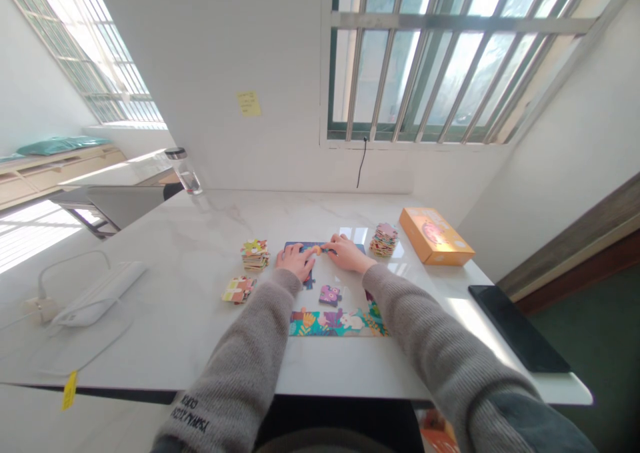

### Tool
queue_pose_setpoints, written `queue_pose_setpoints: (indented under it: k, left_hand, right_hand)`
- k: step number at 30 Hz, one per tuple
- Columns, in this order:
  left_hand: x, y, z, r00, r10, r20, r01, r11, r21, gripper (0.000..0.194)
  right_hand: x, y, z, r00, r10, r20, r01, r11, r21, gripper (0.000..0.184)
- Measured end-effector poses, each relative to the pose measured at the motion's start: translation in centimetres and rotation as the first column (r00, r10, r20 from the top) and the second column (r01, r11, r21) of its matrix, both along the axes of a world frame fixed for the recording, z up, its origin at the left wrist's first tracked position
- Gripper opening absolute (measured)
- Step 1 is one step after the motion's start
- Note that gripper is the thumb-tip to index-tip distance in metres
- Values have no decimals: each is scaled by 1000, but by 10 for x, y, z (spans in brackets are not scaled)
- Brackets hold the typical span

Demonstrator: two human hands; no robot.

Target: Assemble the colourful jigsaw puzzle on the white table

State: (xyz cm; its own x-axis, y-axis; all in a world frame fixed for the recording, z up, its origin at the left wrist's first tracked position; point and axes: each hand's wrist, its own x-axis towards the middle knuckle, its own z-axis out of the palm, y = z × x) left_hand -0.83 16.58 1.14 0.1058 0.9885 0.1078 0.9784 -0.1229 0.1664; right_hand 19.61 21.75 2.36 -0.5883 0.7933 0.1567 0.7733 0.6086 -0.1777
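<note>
A puzzle frame lies partly assembled on the white table, with a colourful bottom strip showing a white rabbit. At its top edge my left hand rests flat on dark blue pieces, fingers spread. Opposite it, my right hand has its fingers pinched at a small puzzle piece with orange on it; the fingertips partly cover that piece. A loose purple puzzle piece lies inside the frame, below both hands. My right sleeve hides part of the right border.
Stacks of puzzle pieces stand left and right of the frame, with a smaller pile nearer me. An orange box and black tablet lie right. A bottle and power strip are left.
</note>
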Motion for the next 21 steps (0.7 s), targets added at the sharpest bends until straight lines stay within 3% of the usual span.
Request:
queue_pose_setpoints:
  k: [12,21]
  left_hand:
    - [1,-2,1,1000,1,8,-1,1000,14,42]
    - [2,-1,-2,1000,7,2,-7,1000,17,42]
  right_hand:
    - [3,-17,9,998,-40,49,40,999,-6,46]
    - [17,-16,-5,999,15,52,-5,983,-184,61]
